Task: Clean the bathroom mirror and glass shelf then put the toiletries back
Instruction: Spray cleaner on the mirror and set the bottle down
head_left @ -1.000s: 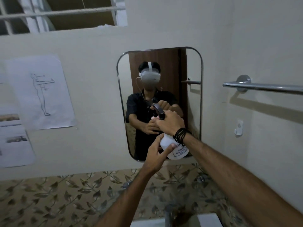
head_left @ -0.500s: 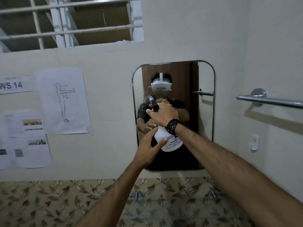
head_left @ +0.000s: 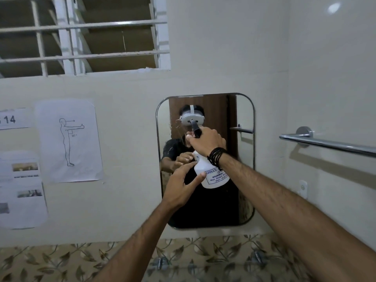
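Fingers of right hand (head_left: 206, 142) grip upright spray bottle (head_left: 213, 176), nozzle toward mirror (head_left: 245, 180); left hand (head_left: 179, 187) cups it.

Spray bottle (head_left: 213, 176): white, blue lettering, black nozzle. Wall tiles (head_left: 61, 261): beige, brown leaf pattern. Towel rail (head_left: 325, 144): chrome.

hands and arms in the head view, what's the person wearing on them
Both forearms are bare, with no sleeves in view and no gloves. The right hand has a stack of thin black cord bracelets round its wrist. The left hand and its wrist carry nothing visible: no watch, no band.
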